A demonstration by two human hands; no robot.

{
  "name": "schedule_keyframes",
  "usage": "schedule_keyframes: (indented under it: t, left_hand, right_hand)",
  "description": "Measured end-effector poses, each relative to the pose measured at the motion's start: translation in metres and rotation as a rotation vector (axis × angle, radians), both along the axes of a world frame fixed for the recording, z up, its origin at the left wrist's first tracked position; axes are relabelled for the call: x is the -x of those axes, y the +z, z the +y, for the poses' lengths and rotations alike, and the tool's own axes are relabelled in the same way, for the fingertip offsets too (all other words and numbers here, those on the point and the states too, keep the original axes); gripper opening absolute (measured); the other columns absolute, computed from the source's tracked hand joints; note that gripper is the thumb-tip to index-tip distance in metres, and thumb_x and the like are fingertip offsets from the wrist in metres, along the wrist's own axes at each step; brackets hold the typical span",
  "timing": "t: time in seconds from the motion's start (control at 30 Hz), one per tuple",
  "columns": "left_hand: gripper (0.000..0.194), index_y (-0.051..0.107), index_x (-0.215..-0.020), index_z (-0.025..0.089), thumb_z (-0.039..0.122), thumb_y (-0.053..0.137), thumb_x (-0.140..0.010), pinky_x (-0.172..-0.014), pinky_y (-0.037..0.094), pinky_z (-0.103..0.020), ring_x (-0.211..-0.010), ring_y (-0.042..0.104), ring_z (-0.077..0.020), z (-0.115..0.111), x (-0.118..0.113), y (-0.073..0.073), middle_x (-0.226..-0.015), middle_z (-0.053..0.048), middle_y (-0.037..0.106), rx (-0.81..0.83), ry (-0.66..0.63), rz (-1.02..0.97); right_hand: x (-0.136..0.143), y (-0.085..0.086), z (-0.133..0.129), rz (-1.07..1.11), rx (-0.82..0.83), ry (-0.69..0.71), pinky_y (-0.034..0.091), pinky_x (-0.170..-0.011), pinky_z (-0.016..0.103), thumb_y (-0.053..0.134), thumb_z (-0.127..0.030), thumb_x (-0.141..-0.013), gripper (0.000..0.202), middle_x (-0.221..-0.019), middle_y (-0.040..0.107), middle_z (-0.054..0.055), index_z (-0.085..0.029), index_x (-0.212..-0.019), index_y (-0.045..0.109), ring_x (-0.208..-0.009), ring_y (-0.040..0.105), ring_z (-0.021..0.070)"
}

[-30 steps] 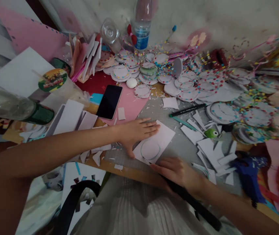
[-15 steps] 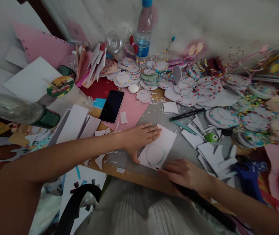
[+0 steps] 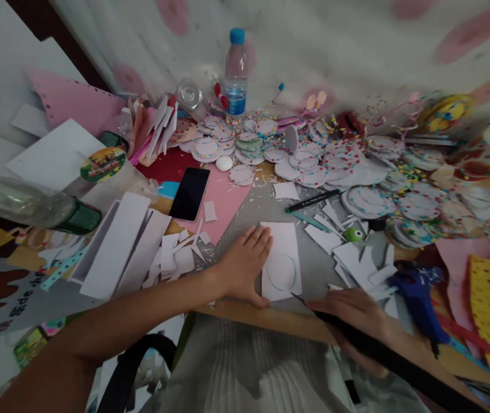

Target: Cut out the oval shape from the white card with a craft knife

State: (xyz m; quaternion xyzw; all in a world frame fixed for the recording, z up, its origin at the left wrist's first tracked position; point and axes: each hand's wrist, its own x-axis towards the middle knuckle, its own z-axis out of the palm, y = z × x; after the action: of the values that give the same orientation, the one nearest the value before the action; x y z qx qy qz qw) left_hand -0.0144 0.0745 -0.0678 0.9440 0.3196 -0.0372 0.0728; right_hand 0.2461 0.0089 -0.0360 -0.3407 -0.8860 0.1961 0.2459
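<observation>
Card (image 3: 282, 238) bearing a drawn teal circle lies flat on the grey mat (image 3: 247, 212), near the front edge of the tabletop (image 3: 266, 318). Your left hand (image 3: 245, 261) is open over its left side, palm down, fingertips at the upper part and thumb spread toward the lower edge; that probably braces it against sliding while leaving the circle uncovered. Your right hand (image 3: 354, 318) is closed around a black tool (image 3: 417, 376), low beside the card, with its thin tip by the card's lower edge, just below the circle; you can't tell whether it touches. The handle slants back beneath your right forearm, likely giving you a shallow, steady angle. Your left forearm reaches in diagonally, well apart from the tip.
</observation>
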Motion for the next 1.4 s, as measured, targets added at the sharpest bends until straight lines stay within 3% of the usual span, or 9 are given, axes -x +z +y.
schedule_keyframes:
  t: [0.2, 0.4, 0.53, 0.63, 0.77, 0.9, 1.03, 1.23, 1.4]
  left_hand:
    - [0.129, 0.023, -0.144, -0.006, 0.086, 0.047, -0.057, -0.117, -0.002, -0.046, -0.144, 0.008, -0.0377, -0.007, -0.008, -0.005, -0.154, -0.028, 0.014, 0.002, 0.073, 0.058]
    - [0.117, 0.044, -0.132, -0.012, 0.086, 0.041, -0.067, -0.115, 0.013, -0.05, -0.13, 0.038, -0.0439, -0.049, -0.031, 0.015, -0.134, -0.033, 0.047, -0.104, 0.636, 0.138]
    - [0.071, 0.071, -0.088, 0.005, 0.069, 0.041, -0.083, -0.112, 0.022, -0.053, -0.092, 0.06, -0.0332, -0.06, -0.016, 0.039, -0.08, -0.015, 0.066, -0.043, 0.627, 0.059]
    - [0.056, 0.066, -0.101, 0.008, 0.059, 0.052, -0.084, -0.108, 0.03, -0.05, -0.106, 0.055, -0.0326, -0.049, 0.002, 0.034, -0.101, -0.015, 0.066, -0.041, 0.527, -0.056]
    - [0.071, 0.044, -0.135, 0.006, 0.051, 0.06, -0.083, -0.108, 0.031, -0.047, -0.127, 0.041, -0.0336, -0.037, 0.012, 0.013, -0.139, -0.018, 0.047, -0.023, 0.452, -0.126]
    - [0.062, 0.045, -0.133, 0.008, 0.047, 0.056, -0.086, -0.097, 0.039, -0.044, -0.112, 0.05, -0.0315, -0.044, 0.009, 0.003, -0.124, -0.015, 0.056, 0.005, 0.577, -0.153]
    - [0.08, 0.036, -0.14, 0.008, 0.057, 0.06, -0.08, -0.103, 0.034, -0.047, -0.122, 0.043, -0.0341, -0.045, 0.006, -0.001, -0.134, -0.018, 0.048, -0.031, 0.622, -0.236]
    - [0.075, 0.056, -0.109, 0.009, 0.067, 0.069, -0.064, -0.093, 0.039, -0.048, -0.104, 0.05, -0.0357, -0.038, -0.001, 0.004, -0.108, -0.016, 0.057, -0.06, 0.865, -0.187]
    - [0.082, 0.05, -0.125, 0.007, 0.062, 0.07, -0.068, -0.091, 0.04, -0.049, -0.105, 0.049, -0.0356, -0.058, -0.004, 0.009, -0.117, -0.018, 0.053, -0.036, 0.891, -0.158]
  right_hand:
    - [-0.027, 0.016, -0.011, 0.062, 0.006, -0.289, 0.052, -0.052, 0.029, 0.051, -0.018, -0.084, 0.027, -0.08, 0.072, 0.002, -0.027, -0.108, 0.062, -0.064, 0.069, 0.02]
    - [-0.008, -0.003, -0.023, 0.135, -0.033, -0.542, 0.049, -0.043, 0.023, 0.056, -0.023, -0.082, 0.023, -0.07, 0.071, 0.0, -0.023, -0.104, 0.064, -0.048, 0.064, 0.0149]
    - [0.015, -0.011, -0.018, 0.163, -0.049, -0.475, 0.047, -0.041, 0.022, 0.057, -0.019, -0.079, 0.028, -0.074, 0.072, 0.0, -0.024, -0.106, 0.062, -0.045, 0.062, 0.0132]
    - [0.028, -0.013, -0.011, 0.198, -0.004, -0.449, 0.048, -0.043, 0.021, 0.056, -0.017, -0.08, 0.028, -0.076, 0.073, 0.001, -0.023, -0.108, 0.06, -0.05, 0.065, 0.0137]
    - [0.043, -0.015, -0.006, 0.221, 0.106, -0.458, 0.051, -0.049, 0.02, 0.056, -0.015, -0.082, 0.03, -0.079, 0.073, 0.001, -0.023, -0.11, 0.058, -0.058, 0.068, 0.0147]
    - [0.059, -0.016, -0.004, 0.212, 0.133, -0.456, 0.051, -0.049, 0.021, 0.055, -0.014, -0.082, 0.029, -0.08, 0.073, 0.001, -0.023, -0.109, 0.057, -0.055, 0.067, 0.0138]
    - [0.07, -0.016, 0.001, 0.212, 0.143, -0.435, 0.05, -0.045, 0.021, 0.054, -0.016, -0.082, 0.029, -0.081, 0.073, 0.001, -0.023, -0.11, 0.056, -0.054, 0.067, 0.0132]
    - [0.072, -0.018, 0.007, 0.237, 0.164, -0.487, 0.053, -0.052, 0.021, 0.054, -0.016, -0.083, 0.029, -0.084, 0.073, 0.001, -0.023, -0.111, 0.057, -0.059, 0.068, 0.0133]
    - [0.075, -0.021, 0.011, 0.217, 0.165, -0.438, 0.052, -0.05, 0.021, 0.054, -0.016, -0.082, 0.032, -0.08, 0.071, 0.0, -0.023, -0.113, 0.055, -0.054, 0.066, 0.0122]
